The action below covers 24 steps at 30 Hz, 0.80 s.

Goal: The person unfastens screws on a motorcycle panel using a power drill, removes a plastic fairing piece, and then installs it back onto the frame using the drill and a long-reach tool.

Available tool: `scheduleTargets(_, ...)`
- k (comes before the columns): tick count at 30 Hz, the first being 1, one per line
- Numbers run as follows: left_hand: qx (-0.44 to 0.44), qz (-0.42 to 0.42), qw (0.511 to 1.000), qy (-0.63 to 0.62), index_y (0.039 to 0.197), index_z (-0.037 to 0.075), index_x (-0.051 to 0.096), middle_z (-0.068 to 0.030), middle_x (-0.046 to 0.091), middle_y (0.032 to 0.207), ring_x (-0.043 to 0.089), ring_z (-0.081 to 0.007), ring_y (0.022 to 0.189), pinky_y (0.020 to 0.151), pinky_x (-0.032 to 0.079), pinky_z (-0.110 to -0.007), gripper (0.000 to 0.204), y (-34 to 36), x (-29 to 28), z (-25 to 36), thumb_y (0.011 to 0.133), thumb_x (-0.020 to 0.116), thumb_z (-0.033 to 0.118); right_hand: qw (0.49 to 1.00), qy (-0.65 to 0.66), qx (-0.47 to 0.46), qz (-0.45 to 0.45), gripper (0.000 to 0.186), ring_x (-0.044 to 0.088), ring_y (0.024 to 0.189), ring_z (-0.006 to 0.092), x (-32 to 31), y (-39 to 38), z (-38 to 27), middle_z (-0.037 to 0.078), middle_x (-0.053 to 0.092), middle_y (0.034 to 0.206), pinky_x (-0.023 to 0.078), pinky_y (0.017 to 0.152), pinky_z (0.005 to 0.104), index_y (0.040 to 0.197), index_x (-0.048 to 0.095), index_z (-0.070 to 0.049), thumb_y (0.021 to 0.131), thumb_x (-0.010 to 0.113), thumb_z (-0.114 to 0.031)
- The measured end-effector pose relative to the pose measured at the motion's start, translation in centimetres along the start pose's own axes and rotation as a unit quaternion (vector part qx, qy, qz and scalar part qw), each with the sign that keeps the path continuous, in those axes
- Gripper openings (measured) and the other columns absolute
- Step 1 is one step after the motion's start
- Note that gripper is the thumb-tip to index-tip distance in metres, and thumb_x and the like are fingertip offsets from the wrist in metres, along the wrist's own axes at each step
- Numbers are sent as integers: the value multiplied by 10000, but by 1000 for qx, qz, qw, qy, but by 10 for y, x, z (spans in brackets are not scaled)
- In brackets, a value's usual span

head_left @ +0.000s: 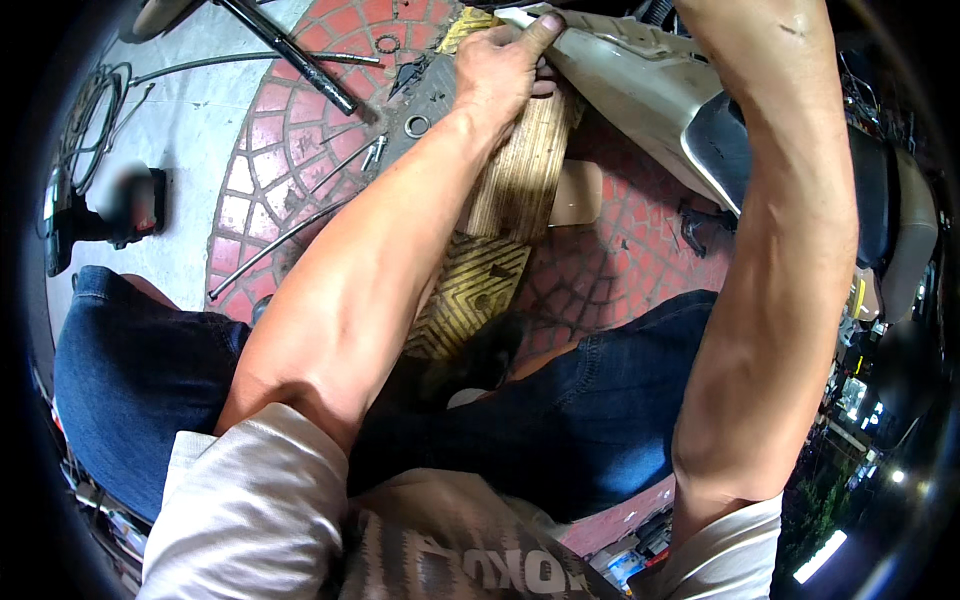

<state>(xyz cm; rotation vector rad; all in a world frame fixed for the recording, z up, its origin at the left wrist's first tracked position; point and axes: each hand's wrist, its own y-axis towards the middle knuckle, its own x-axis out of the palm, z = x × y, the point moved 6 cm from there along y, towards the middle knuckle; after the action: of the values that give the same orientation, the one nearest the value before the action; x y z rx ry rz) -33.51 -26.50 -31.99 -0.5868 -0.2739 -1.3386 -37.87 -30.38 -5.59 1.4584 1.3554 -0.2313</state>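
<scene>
My left hand [500,75] is closed at the front tip of a pale grey-white motorcycle body panel [640,105]. Its thumb lies over the panel's edge, and the curled fingertips show just below. Beneath that wrist stands a worn, ridged wooden block [522,175], with a yellow and black chevron-patterned strip [475,290] in front of it. My right forearm [785,200] reaches up past the dark motorcycle seat [875,195]; the right hand is cut off by the upper edge. A flat tan piece [577,193] lies beside the block.
On the red tiles [640,250] left of my arm lie a metal ring [417,125], small bolt-like parts [375,150] and a long thin rod [270,250]. A black tube [300,65], coiled cable [100,125] and cordless power tool [65,220] are farther left.
</scene>
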Motion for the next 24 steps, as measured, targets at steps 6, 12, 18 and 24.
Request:
scheduleTargets(6,13,19,1000,-21,860,-72,714,-138,708,819,715,-198,661,576,633,-308,464,4,-3,0,862,850,371,988,53,99,-104,249,503,505,63,-6,12,4,-12,570,578,375,460,286,745,688,50,942,726,-98)
scheduleTargets(12,-11,23,1000,-17,895,-44,710,-92,671,805,663,-159,652,588,617,-271,417,4,-6,-3,880,840,352,980,-7,151,-131,310,472,506,42,-8,11,-4,-23,548,583,353,451,269,752,685,36,973,715,-178)
scheduleTargets(18,-4,36,996,76,934,-47,717,-93,690,803,647,-150,684,631,587,-270,443,8,-10,-6,887,833,378,959,-98,128,-234,317,512,610,92,-16,15,28,-12,575,691,397,577,269,892,690,-18,988,706,-319)
scheduleTargets(24,-36,51,990,123,743,-14,718,-122,686,654,648,-222,622,657,529,-395,421,-15,-7,27,843,842,374,911,24,259,-321,261,501,630,63,-7,-19,3,-29,590,680,391,560,254,859,688,10,978,723,-220)
